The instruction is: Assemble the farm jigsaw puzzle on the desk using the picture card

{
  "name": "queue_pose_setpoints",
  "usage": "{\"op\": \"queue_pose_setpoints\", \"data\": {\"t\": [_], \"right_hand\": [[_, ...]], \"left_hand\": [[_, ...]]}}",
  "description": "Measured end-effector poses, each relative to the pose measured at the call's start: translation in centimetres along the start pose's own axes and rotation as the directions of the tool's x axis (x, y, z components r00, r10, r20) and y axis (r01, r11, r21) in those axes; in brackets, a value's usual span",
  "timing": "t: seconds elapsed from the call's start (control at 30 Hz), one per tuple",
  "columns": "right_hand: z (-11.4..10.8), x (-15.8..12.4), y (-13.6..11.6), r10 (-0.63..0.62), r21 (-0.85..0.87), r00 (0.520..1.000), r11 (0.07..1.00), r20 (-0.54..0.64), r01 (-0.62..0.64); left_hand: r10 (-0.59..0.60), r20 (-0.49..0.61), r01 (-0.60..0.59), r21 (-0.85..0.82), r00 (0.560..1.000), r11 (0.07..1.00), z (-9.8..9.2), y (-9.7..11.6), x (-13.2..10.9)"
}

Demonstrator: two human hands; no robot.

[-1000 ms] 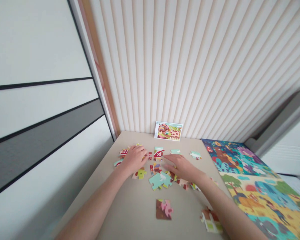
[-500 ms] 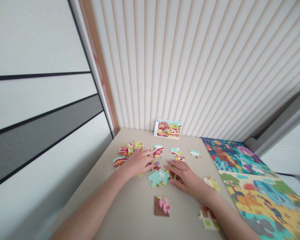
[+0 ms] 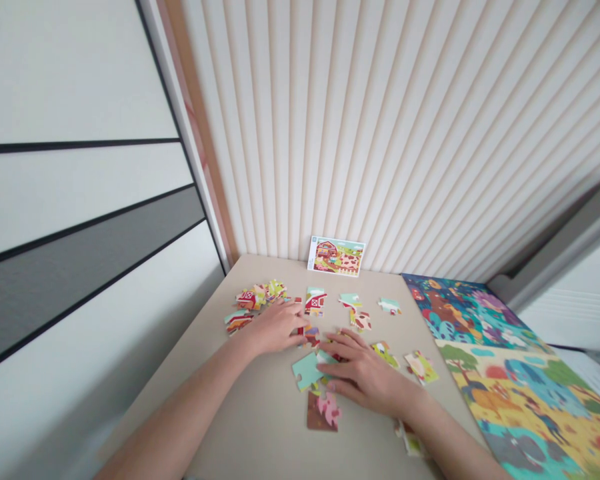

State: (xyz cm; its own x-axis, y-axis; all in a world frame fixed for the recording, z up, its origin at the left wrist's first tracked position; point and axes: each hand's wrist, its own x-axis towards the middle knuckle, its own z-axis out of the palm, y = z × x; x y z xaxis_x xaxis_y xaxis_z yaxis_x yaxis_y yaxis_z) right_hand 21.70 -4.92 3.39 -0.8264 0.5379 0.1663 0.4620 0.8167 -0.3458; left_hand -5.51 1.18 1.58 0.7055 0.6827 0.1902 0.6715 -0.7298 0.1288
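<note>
My left hand [image 3: 276, 325] rests palm down over jigsaw pieces left of the middle. Its fingertips touch a red-edged puzzle piece [image 3: 301, 331] beside a purple and brown piece [image 3: 312, 335]. Fingers spread, my right hand [image 3: 364, 371] lies over a light blue puzzle piece [image 3: 307, 371] and others partly hidden below it. Just past the left fingertips is a red barn piece [image 3: 315, 302]. A pink pig piece [image 3: 323, 410] lies nearest me, and a cow-spotted piece [image 3: 361, 320] sits beyond my right hand.
A small picture card [image 3: 337, 257] of a farm leans against the ribbed panel [image 3: 300, 133]. A pile of puzzle pieces [image 3: 253, 297] lies at the left. Single pieces, one green and cream [image 3: 422, 367], are on the right. Two assembled animal puzzles [image 3: 535, 400] cover the table's right side.
My right hand has moved slightly toward me and left, over the light blue pieces, which shifted nearer. The cow-spotted piece and a green piece are now uncovered. My left hand has barely moved.
</note>
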Motion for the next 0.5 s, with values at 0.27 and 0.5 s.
{"op": "queue_pose_setpoints", "data": {"t": [0.27,0.5], "right_hand": [[-2.2,-1.7,4.7,0.263,-0.106,0.919,0.946,-0.294,-0.305],[-0.6,-2.0,5.6,0.193,-0.101,0.962,0.971,-0.194,-0.215]], "left_hand": [[0.08,-0.033,-0.08,-0.019,0.996,0.997,-0.5,0.9,0.2],[0.208,0.034,-0.206,-0.046,0.978,0.977,-0.4,2.3,0.3]]}}
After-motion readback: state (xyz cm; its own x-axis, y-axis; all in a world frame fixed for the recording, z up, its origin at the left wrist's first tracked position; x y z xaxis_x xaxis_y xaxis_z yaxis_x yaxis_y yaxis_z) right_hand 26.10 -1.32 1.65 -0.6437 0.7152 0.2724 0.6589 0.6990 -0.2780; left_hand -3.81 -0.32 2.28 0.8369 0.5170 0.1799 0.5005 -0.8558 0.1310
